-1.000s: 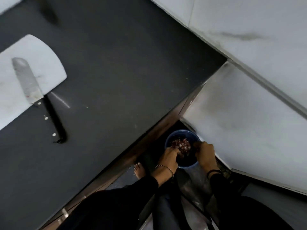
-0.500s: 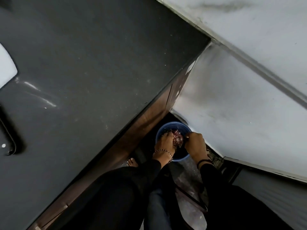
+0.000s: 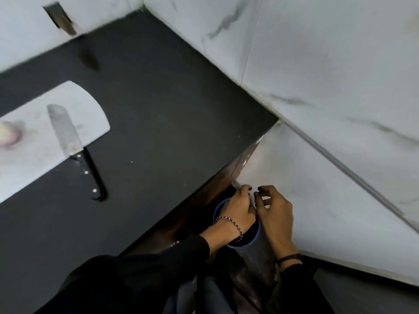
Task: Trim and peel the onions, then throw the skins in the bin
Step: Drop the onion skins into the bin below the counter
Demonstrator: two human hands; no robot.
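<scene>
Left hand point(image 3: 238, 211) & right hand point(image 3: 275, 216) hang close together right over the bin point(image 3: 255, 236), fingertips nearly meeting; fingers on both are curled, nothing shows in them, and I can't tell whether a scrap is pinched.

Step in hand, I reckon, is dropping the skins; to do it well I'd keep both hands inside the line of the rim, rub fingertips vs thumbs so the papery bits let go (they prob. cling to damp fingers), and only lift away once they're bare; then a glance at the floor round the bin for strays.

Bin is blue, round, on the floor at the end of the counter point(image 3: 170, 132), tight to its side; my hands cover most of the mouth and the rest is dark, so no skins in view and I can't say how full it is.

Up on the counter, well apart from the bin: white board point(image 3: 29, 155) w/ the knife point(image 3: 68, 137) lying blade on it, handle off the edge; one onion point(image 3: 9, 134), blurred, pale w/ purple, at the board's far left; marbled wall point(image 3: 317, 87) beyond.
</scene>
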